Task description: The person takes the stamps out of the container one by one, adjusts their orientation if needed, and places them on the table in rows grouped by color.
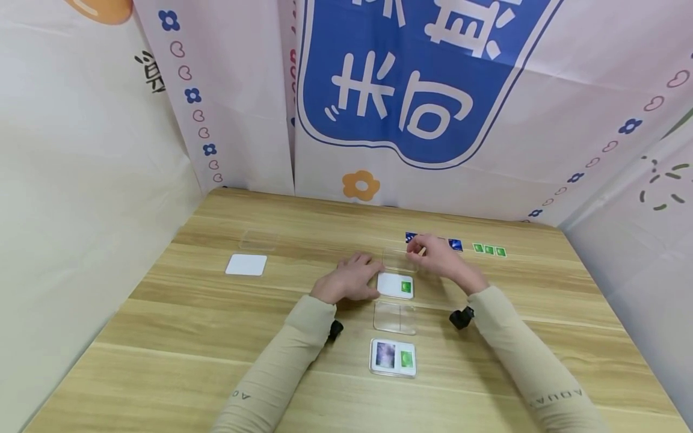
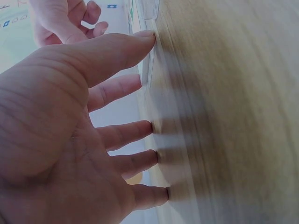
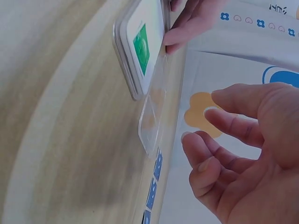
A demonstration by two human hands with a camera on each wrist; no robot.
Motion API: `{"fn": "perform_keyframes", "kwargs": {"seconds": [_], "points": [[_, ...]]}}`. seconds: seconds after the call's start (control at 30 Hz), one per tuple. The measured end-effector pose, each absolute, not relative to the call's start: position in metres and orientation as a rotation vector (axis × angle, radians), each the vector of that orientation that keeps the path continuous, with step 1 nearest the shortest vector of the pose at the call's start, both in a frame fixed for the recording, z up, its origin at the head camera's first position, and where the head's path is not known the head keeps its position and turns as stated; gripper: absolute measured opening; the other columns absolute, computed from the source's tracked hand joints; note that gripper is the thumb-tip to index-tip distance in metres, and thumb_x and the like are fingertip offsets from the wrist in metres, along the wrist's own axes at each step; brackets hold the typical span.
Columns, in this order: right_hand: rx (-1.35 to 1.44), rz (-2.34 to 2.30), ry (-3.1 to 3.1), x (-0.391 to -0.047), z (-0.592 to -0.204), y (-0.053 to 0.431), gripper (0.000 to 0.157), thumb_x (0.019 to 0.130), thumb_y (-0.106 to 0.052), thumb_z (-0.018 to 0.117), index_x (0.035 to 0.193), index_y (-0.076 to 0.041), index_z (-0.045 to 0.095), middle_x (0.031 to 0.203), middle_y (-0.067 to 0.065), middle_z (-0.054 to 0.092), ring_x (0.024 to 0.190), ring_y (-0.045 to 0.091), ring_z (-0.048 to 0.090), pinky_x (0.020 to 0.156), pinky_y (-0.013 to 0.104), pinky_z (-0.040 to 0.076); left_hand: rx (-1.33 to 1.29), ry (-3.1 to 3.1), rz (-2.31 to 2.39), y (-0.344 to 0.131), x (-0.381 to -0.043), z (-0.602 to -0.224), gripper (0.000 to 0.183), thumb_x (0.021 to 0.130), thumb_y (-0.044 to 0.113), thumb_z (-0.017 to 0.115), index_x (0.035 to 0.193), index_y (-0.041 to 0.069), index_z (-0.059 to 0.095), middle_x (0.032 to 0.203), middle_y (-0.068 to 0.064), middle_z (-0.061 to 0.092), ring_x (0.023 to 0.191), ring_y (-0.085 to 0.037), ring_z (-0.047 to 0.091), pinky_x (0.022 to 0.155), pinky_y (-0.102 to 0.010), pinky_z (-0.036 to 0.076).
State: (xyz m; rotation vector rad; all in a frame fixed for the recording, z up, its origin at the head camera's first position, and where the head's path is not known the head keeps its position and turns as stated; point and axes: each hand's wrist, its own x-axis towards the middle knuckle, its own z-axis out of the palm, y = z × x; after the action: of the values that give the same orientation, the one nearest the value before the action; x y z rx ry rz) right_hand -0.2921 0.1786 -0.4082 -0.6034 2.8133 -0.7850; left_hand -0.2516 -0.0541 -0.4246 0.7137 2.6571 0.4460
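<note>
My left hand [image 1: 354, 278] rests beside a white card in a clear case [image 1: 391, 285] that bears one green sticker [image 3: 141, 49]. Its thumb and index finger touch the case's edge, and the other fingertips stand spread on the wood in the left wrist view. Just beyond that case lies a clear plastic cover [image 1: 397, 260]. Over the cover's right end hovers my right hand [image 1: 440, 257], fingers loosely bent, thumb apart from them, nothing between. Behind it, a row of blue stickers [image 1: 455, 245] is partly hidden.
Several green stickers [image 1: 489, 249] lie at the back right. Nearer me are another clear cover [image 1: 394, 317] and a cased card with purple and green stickers [image 1: 394, 358]. Far left sit a blank white card [image 1: 246, 264] and a clear cover [image 1: 257, 240]. A printed curtain [image 1: 243, 120] backs the table.
</note>
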Motion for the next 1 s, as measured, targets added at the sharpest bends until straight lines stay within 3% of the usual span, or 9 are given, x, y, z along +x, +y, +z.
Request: {"fn": "perform_keyframes", "kwargs": {"seconds": [0.37,1.0], "points": [[-0.573,-0.778,2.787,-0.281,-0.411,0.176,0.021,0.096,-0.022,0.062,0.109,-0.007,0.066,0.106,0.011,0.065,0.094,0.024,0.062,0.08,0.037,0.053,0.709,2.661,0.441,-0.055,-0.251,-0.424,0.058,0.092,0.037,0.066,0.145,0.023,0.046,0.16,-0.014,0.029,0.149,-0.037,0.021,0.116,-0.067,0.019],[-0.58,-0.873,2.757,-0.266,-0.417,0.178,0.017,0.094,-0.022,0.065,0.105,-0.009,0.067,0.098,0.007,0.067,0.088,0.019,0.06,0.077,0.032,0.052,0.697,2.667,0.446,-0.054,-0.252,-0.427,0.058,0.092,0.038,0.067,0.144,0.024,0.046,0.16,-0.012,0.028,0.149,-0.037,0.021,0.116,-0.066,0.019]]}}
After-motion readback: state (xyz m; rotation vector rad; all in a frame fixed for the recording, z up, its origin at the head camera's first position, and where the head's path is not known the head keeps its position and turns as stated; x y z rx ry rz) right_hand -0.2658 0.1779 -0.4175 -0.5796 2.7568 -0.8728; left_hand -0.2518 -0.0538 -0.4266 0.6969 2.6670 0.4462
